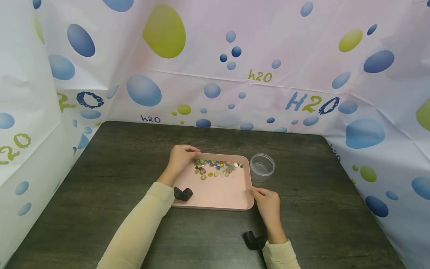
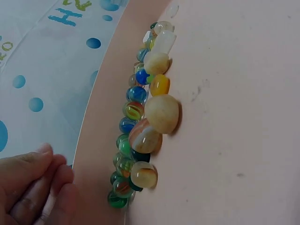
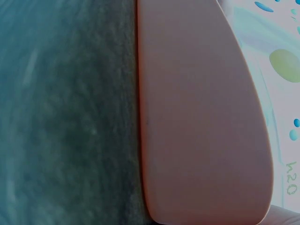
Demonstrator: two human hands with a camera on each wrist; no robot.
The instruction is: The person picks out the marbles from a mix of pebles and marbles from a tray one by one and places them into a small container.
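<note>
A shallow pink tray point(image 1: 218, 194) lies on the dark table, with several glass marbles point(image 1: 218, 163) and smooth pebbles point(image 2: 161, 114) gathered along its far side. My left hand point(image 1: 181, 158) is at the far left of the tray, thumb and bent fingers close together at the rim. In the left wrist view, those fingers point(image 2: 63, 173) overlap the tray's outer edge. At the near right corner my right hand point(image 1: 267, 201) pinches the rim between thumb and fingers. The right wrist view shows the tray's near outer wall point(image 3: 206, 117), with a bit of that hand at the lower right.
Just beyond the tray's right side stands a clear round plastic tub point(image 1: 262, 167). A black wrist mount point(image 1: 183, 194) overlaps the tray's left side, and another black mount point(image 1: 254, 241) is by the right wrist. Printed sheeting point(image 1: 201, 104) hangs behind the table point(image 1: 319, 201) and at both sides.
</note>
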